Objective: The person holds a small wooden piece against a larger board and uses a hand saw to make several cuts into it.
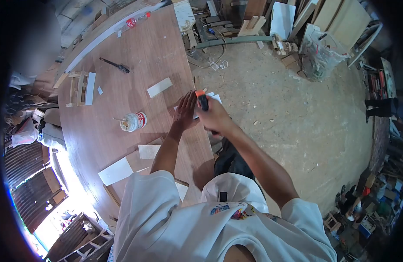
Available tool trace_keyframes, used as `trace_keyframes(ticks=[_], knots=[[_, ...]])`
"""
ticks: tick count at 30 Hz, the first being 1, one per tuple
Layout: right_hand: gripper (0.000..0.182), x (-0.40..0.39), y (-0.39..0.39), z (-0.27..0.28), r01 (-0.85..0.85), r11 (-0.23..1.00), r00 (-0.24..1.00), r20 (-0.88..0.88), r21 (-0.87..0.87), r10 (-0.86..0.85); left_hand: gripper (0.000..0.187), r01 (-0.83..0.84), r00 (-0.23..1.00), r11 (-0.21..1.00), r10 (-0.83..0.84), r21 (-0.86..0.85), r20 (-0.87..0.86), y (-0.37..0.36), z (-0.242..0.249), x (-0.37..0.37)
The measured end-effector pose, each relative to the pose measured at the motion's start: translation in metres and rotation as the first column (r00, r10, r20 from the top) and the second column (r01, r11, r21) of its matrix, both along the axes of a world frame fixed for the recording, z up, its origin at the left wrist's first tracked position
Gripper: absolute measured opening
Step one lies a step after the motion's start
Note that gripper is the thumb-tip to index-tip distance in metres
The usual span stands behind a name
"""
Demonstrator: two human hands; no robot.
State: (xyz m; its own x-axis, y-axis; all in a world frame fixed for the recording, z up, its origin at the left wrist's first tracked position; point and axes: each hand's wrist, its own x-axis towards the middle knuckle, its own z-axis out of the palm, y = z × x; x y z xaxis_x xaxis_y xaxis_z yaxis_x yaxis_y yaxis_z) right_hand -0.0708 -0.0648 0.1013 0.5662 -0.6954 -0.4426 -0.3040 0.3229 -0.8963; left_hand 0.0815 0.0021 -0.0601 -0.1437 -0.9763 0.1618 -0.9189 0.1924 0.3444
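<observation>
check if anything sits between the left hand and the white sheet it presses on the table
Nothing visible does. The left hand lies flat, right on the white sheet at the table edge. The right hand holds an orange-tipped knife over the same sheet, close beside the left fingers; the glue jar stands apart.

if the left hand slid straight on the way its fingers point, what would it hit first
Probably the edge of the white sheet under the right hand's orange-tipped tool. The left hand lies flat on the table, fingers pointing up-frame; depth is uncertain.
</observation>
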Motion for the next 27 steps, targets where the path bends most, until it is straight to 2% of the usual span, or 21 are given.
trace_keyframes(ticks=[1, 2, 4, 5, 6, 8, 11, 12, 14, 15, 16, 17, 18, 19, 20, 21, 23, 27], knots=[[0.007, -0.002, 0.012, -0.001, 0.018, 0.975, 0.999, -0.041, -0.222, -0.028, 0.1, -0.006, 1.0, 1.0, 0.006, -0.004, 0.0, -0.002, 0.001, 0.001], [0.007, -0.008, 0.022, -0.003, 0.012, 0.974, 0.999, -0.043, -0.224, -0.023, 0.101, -0.004, 1.0, 1.0, 0.004, -0.002, -0.016, -0.004, 0.002, 0.002], [0.011, -0.021, 0.04, 0.002, 0.116, 0.832, 0.993, 0.089, -0.543, -0.08, 0.1, 0.009, 0.997, 0.999, -0.005, 0.052, -0.08, -0.003, 0.01, -0.002], [0.015, -0.029, 0.041, 0.038, 0.073, 0.962, 0.995, -0.053, -0.263, -0.09, 0.1, 0.007, 0.996, 0.998, -0.002, 0.057, -0.084, -0.003, 0.01, -0.004], [0.021, -0.037, 0.04, 0.079, 0.066, 0.997, 0.98, -0.19, 0.047, -0.055, 0.099, 0.006, 0.999, 0.995, -0.001, 0.099, -0.044, -0.004, 0.01, -0.005], [0.019, -0.059, 0.056, 0.093, 0.057, 0.998, 0.996, -0.073, -0.03, -0.059, 0.099, 0.002, 1.0, 0.992, 0.002, 0.127, -0.028, -0.006, 0.014, -0.006], [0.017, -0.074, 0.067, 0.124, 0.048, 0.998, 0.996, -0.08, 0.028, -0.046, 0.1, 0.024, 1.0, 0.993, -0.026, 0.118, 0.017, -0.006, 0.019, -0.005], [0.018, -0.073, 0.066, 0.112, 0.049, 0.999, 0.996, -0.081, 0.022, -0.047, 0.1, 0.027, 0.999, 0.993, -0.029, 0.116, 0.02, -0.008, 0.022, -0.005], [0.013, -0.056, 0.058, 0.051, 0.075, 0.964, 0.995, -0.039, -0.256, -0.088, 0.1, 0.011, 1.0, 0.992, -0.007, 0.127, -0.03, -0.005, 0.027, -0.008], [0.013, -0.043, 0.048, 0.018, 0.072, 0.976, 0.996, -0.044, -0.206, -0.083, 0.1, 0.014, 1.0, 0.992, -0.01, 0.129, -0.03, -0.004, 0.025, -0.009], [0.014, -0.031, 0.04, -0.002, 0.064, 0.985, 0.996, -0.044, -0.159, -0.072, 0.1, 0.011, 0.998, 0.988, -0.019, 0.155, 0.052, -0.005, 0.02, -0.008], [0.014, -0.027, 0.042, -0.004, 0.064, 0.985, 0.997, -0.039, -0.159, -0.071, 0.101, 0.008, 0.99, 0.983, -0.033, 0.183, 0.136, -0.006, 0.017, -0.006], [0.014, -0.021, 0.042, -0.004, 0.079, 0.964, 0.994, -0.056, -0.254, -0.096, 0.101, 0.009, 0.989, 0.984, -0.035, 0.181, 0.143, -0.007, 0.015, -0.004], [0.013, -0.017, 0.042, -0.005, 0.089, 0.934, 0.99, -0.074, -0.345, -0.122, 0.102, 0.039, 0.991, 0.984, -0.061, 0.176, 0.119, -0.006, 0.013, -0.001], [0.013, -0.023, 0.051, -0.001, 0.099, 0.95, 0.989, -0.075, -0.297, -0.126, 0.103, 0.068, 0.992, 0.982, -0.085, 0.176, 0.089, -0.004, 0.01, -0.002], [0.013, -0.032, 0.057, 0.016, 0.095, 0.949, 0.99, -0.073, -0.299, -0.122, 0.103, 0.064, 0.993, 0.983, -0.08, 0.174, 0.09, -0.008, 0.012, 0.0], [0.013, -0.05, 0.074, 0.057, 0.123, 0.974, 0.987, -0.08, -0.19, -0.14, 0.105, 0.069, 0.997, 0.97, -0.073, 0.234, 0.01, -0.004, 0.022, -0.003], [0.025, -0.048, 0.067, 0.024, 0.135, 0.967, 0.983, -0.09, -0.218, -0.157, 0.102, 0.083, 0.991, 0.973, -0.057, 0.217, -0.122, -0.007, 0.018, -0.004]])
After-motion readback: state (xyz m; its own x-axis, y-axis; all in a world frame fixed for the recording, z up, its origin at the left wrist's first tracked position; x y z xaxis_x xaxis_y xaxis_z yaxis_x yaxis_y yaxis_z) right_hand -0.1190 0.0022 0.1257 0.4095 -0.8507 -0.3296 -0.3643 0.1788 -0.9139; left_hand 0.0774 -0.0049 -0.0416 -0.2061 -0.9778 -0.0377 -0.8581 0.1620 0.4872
